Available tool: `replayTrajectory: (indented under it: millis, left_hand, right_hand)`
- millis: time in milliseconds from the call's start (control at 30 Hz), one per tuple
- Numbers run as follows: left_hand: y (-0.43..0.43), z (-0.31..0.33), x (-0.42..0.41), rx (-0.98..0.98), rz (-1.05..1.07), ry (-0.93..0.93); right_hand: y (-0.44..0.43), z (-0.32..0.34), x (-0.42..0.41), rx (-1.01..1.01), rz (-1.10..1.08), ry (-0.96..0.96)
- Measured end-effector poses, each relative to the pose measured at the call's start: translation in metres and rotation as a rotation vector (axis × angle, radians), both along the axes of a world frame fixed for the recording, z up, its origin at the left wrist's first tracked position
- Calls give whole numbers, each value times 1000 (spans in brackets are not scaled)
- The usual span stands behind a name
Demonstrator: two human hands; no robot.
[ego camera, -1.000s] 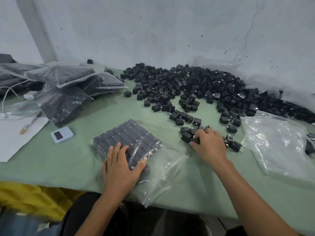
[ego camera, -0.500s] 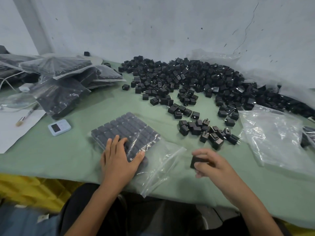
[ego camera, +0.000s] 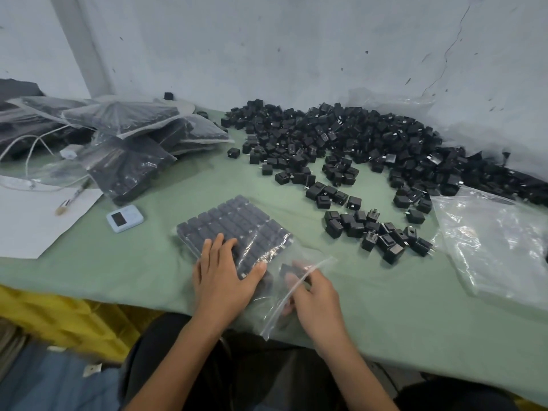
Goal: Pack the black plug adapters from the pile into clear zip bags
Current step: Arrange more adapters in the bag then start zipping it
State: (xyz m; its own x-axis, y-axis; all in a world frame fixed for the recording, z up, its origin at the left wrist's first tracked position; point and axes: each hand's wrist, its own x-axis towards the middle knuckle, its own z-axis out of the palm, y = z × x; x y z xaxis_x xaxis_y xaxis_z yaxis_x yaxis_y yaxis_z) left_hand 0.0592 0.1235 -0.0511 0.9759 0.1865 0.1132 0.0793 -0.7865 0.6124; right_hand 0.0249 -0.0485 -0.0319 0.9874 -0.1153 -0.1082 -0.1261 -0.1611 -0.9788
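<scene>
Black cubic adapters [ego camera: 237, 219] in crinkly clear bag [ego camera: 275, 310]

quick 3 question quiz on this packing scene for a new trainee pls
1. True or false: the left hand lies flat on the part-filled zip bag.
2. The right hand holds: A a pen, B a black adapter, C a cable.
3. Fill in: the stacked full bags lie on the ___ side of the table.
Key: 1 true; 2 B; 3 left.
</scene>
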Motion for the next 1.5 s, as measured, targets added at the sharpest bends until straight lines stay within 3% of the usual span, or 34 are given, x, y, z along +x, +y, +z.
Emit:
replayTrajectory:
  millis: [267,567,867,1100,1500]
  left_hand:
    - [0,-3,0,2,-1,-17]
    - [1,-5,1,15,4,-27]
    - [0,-3,3,67,7,5]
    - [0,-3,5,104,5,32]
    - [2,4,19,229,-44,44]
  right_hand:
    - [16,-7,13,-366,12,-133]
    - [19,-6,22,-262,-68,-39]
    - [11,-12,15,-177,55,-79]
    - [6,-15,11,-337,113,-113]
    - [9,-14,15,-386,173,-113]
